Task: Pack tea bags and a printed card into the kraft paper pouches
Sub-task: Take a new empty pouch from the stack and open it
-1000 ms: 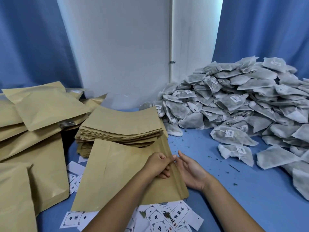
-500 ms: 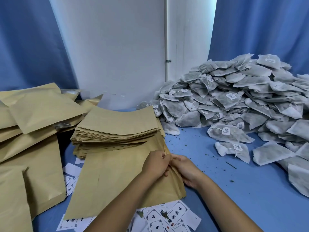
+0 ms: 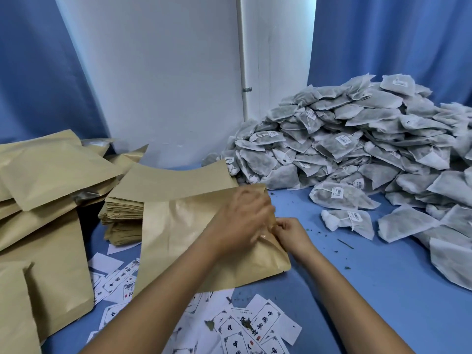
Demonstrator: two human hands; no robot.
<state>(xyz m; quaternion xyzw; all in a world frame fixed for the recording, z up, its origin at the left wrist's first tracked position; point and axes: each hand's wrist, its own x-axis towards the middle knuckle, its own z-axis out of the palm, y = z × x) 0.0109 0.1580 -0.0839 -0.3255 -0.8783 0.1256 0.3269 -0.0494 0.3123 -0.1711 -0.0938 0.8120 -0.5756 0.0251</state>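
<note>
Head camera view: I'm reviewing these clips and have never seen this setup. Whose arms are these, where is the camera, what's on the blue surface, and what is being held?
There is no machine here. A person wears a wide-angle camera on the head, looking forward and down, so the two bare arms coming in from the bottom are the person's own.

On the blue table lie a big heap of grey tea bags at the right, a flat stack of empty pouches in the middle, bulkier kraft pouches piled at the left, and printed cards scattered nearest the camera.

Both hands work at the right edge of one kraft pouch lying flat. The right hand pinches that edge; the left hand is blurred, so its grip cannot be told. They appear to be opening the pouch.
</note>
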